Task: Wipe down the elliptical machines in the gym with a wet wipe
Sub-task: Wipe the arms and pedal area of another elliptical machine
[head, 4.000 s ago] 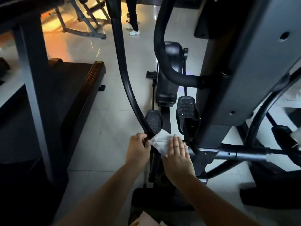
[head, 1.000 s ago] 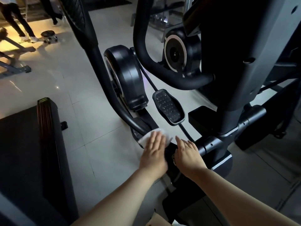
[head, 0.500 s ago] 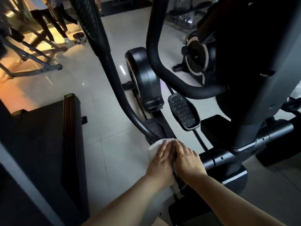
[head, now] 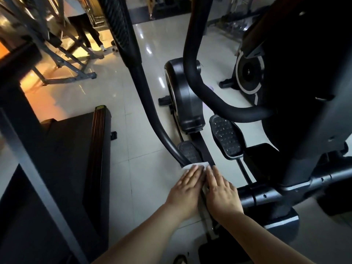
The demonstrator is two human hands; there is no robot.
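Both hands lie flat, fingers straight: the left hand (head: 185, 189) presses the white wet wipe (head: 192, 165) onto the low rail (head: 205, 151) of the black elliptical machine (head: 187, 103), with the right hand (head: 222, 189) just beside it. If the studded black pedal (head: 226, 136) swings, fingers could get pinched.

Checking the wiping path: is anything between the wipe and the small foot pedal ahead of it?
Nothing visible. The wipe lies under the left hand, with the right hand alongside, its far edge almost at the small pedal. The swing arm comes down on the left, beside that path, not across it.
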